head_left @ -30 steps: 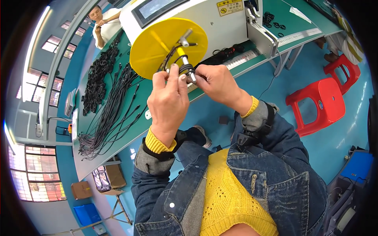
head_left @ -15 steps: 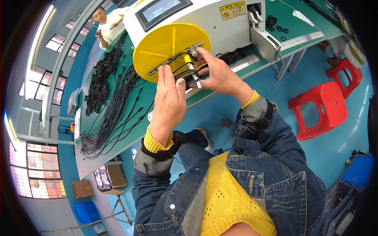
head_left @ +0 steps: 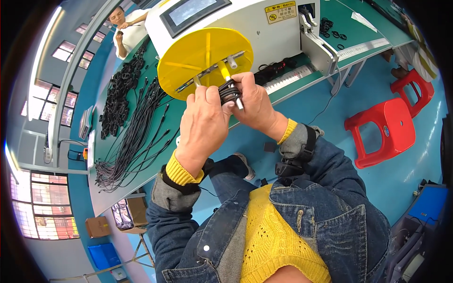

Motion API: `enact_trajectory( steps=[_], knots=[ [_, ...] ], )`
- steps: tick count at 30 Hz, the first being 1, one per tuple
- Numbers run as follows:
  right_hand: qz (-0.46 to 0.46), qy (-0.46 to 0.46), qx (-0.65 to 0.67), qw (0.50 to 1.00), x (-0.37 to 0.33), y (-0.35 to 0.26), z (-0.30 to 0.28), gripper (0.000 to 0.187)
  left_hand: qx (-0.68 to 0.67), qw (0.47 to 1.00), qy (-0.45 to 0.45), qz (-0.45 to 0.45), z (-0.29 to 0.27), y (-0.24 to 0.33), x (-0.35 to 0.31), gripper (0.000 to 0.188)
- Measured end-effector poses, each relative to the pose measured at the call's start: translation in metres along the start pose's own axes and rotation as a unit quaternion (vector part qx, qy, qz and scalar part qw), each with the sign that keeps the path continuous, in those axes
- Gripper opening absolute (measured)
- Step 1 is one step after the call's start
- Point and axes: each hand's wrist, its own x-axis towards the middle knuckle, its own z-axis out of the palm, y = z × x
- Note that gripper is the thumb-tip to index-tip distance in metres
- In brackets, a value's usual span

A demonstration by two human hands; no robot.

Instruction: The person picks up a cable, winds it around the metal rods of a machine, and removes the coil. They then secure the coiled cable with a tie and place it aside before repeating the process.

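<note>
A small coil of black cable [head_left: 228, 93] is bunched between my two hands, around the silver rod [head_left: 239, 103] that sticks out from the yellow disc [head_left: 181, 57] of a winding machine. My left hand [head_left: 204, 123] is closed on the coil's left side, its fingers bent over and its thumb toward the middle. On the other side my right hand [head_left: 258, 104] pinches the coil beside the rod, fingers curled. Part of the coil is hidden behind the fingers. A short grey peg [head_left: 231, 62] stands on the disc just above.
The white machine [head_left: 278, 40] with its screen [head_left: 194, 13] stands on a green table. At left lie many straight black cables [head_left: 134, 141] and a heap of coiled ones [head_left: 115, 104]. Red stools [head_left: 384, 129] are at right. A co-worker [head_left: 127, 30] sits across the table.
The loops, looser and spread before, are now gathered into a tight bundle. My right hand has come down off the peg, and both hands have closed in on the coil.
</note>
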Motion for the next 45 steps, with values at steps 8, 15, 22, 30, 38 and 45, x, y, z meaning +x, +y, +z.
enact_trajectory(
  steps=[8,15,22,30,38,45],
  knots=[
    [0.068,-0.035,-0.028,0.997,-0.001,-0.010,-0.004,0.035,-0.140,0.988,-0.037,-0.059,0.002,-0.009,0.006,0.022],
    [0.045,-0.083,-0.048,0.994,-0.023,-0.036,-0.024,0.032,-0.033,0.995,-0.080,-0.046,-0.016,0.025,-0.021,0.025],
    [0.047,-0.223,-0.068,0.971,-0.084,-0.031,-0.043,0.027,-0.226,0.971,-0.071,-0.037,0.028,0.037,-0.087,0.026],
    [0.052,-0.325,-0.042,0.943,-0.114,-0.020,-0.048,0.025,-0.688,0.543,-0.352,-0.329,0.052,0.049,-0.098,0.025],
    [0.030,-0.482,-0.147,0.863,-0.127,-0.010,-0.039,0.026,-0.443,0.755,-0.401,-0.270,0.113,0.042,-0.135,0.014],
    [0.111,-0.511,0.020,0.852,-0.104,0.011,-0.039,0.030,-0.620,0.527,-0.336,-0.474,0.113,0.030,-0.141,0.011]
  ],
)
